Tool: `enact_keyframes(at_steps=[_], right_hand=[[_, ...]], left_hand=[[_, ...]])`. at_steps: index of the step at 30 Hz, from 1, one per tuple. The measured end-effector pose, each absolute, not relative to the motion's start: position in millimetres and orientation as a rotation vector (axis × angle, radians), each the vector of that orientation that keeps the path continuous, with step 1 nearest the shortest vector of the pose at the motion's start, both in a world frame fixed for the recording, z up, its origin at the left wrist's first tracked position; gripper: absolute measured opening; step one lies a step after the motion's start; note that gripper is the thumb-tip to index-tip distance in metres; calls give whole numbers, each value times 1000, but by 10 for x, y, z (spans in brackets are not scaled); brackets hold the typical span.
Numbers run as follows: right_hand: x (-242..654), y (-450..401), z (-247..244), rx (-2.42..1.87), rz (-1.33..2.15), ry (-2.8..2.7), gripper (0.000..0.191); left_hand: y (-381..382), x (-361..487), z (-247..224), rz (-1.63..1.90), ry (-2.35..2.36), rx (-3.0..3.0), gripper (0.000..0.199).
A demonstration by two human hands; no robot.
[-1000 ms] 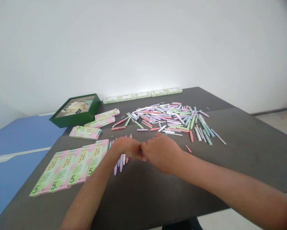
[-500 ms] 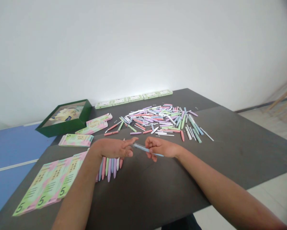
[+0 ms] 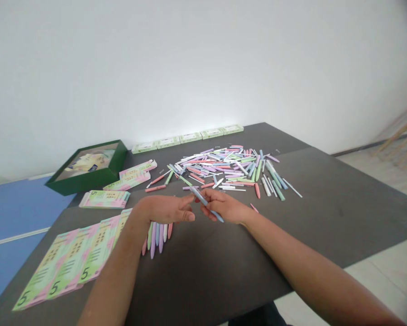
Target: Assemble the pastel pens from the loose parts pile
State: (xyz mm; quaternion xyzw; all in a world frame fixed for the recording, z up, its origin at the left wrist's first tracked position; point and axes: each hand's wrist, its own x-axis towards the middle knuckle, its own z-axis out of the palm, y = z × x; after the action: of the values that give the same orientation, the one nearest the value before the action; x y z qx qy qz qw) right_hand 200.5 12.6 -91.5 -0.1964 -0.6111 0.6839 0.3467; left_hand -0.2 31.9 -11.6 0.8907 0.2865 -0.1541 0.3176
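1. The slim, blue-grey plastic pen (image 3: pixel 199 195) is in the centre of the frame, off the table and tilted, one end pointing to the upper left and the other to the lower right.
2. The right hand (image 3: pixel 227 207) grips it, thumb and fingers closed around its middle so that both ends stick out.
3. The left hand (image 3: pixel 167 209) is just left of the pen, fingers loosely spread and index finger reaching toward the raised end; I cannot tell whether that fingertip touches. Nothing shows in its grasp.
4. What has just changed: a second ago the hands met and hid the pen; half a second ago it lay flatter in the right fingers, a clear end toward the left. Now it is angled more steeply. I judge that it is being turned within the right hand, and that the handling of this piece is not finished.
5. Below the left wrist, a row of pastel pens (image 3: pixel 153 240) lies side by side, partly covered by that hand.
6. Beyond the hands, a loose heap of pastel barrels and thin white sticks (image 3: pixel 210 168) spreads across the centre.
7. Pink-and-green printed cartons marked 5 (image 3: pixel 70 258) overlap at lower left; a dark green open box (image 3: pixel 103 176) sits farther up the left.
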Motion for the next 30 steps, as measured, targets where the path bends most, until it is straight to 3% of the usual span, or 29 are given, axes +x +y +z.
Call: enact_keyframes(at_steps=[5,9,13,15,30], right_hand=[[2029,189,-922,-460,1841,-1157,31],[2105,280,-893,-415,1917,-913,23],[2237,355,-865,-341,2062,-708,50],[2298,390,-875,-335,2084,-663,55],[2381,411,-893,-347,2070,-567,57]], left_hand=[[264,-12,-74,-591,839,2307,79],[215,36,-50,-658,872,2272,81],[178,72,-57,-663,851,2212,83],[163,86,-59,-670,836,2167,82],[96,208,-54,-770,910,2174,70]])
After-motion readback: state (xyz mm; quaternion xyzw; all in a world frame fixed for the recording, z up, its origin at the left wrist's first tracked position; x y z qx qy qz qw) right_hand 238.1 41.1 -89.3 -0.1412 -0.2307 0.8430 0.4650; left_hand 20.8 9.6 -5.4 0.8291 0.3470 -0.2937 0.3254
